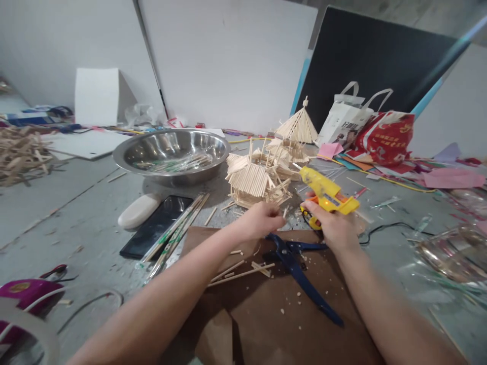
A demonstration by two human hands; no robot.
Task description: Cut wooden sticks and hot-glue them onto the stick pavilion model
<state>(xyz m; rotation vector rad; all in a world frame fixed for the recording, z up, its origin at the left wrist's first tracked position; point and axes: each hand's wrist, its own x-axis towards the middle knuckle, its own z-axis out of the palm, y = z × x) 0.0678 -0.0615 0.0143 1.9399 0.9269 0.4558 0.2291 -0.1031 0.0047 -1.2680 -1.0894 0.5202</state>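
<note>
My right hand (pixel 335 228) is wrapped around a yellow hot glue gun (pixel 323 185), whose nozzle points up and left toward a model pavilion made of wooden sticks (pixel 253 180). Just in front of that model, my left hand (pixel 264 220) is closed, fingertips pinched together. A short piece of wooden stick (pixel 285 212) shows at its fingertips. Blue-handled pliers (pixel 300 274) lie on the brown sheet (pixel 274 314) below my hands, beside several cut sticks (pixel 243 275). Behind the front model rises a stick-built pointed roof (pixel 299 126).
A steel basin (pixel 171 175) holding packaged sticks stands to the left. Nearer are a black phone (pixel 155 228), a white oval object (pixel 139 210) and bundled sticks (pixel 177 233). A black cord (pixel 395 224) runs right. Bags (pixel 384 137) and coloured paper (pixel 452 177) lie at the right.
</note>
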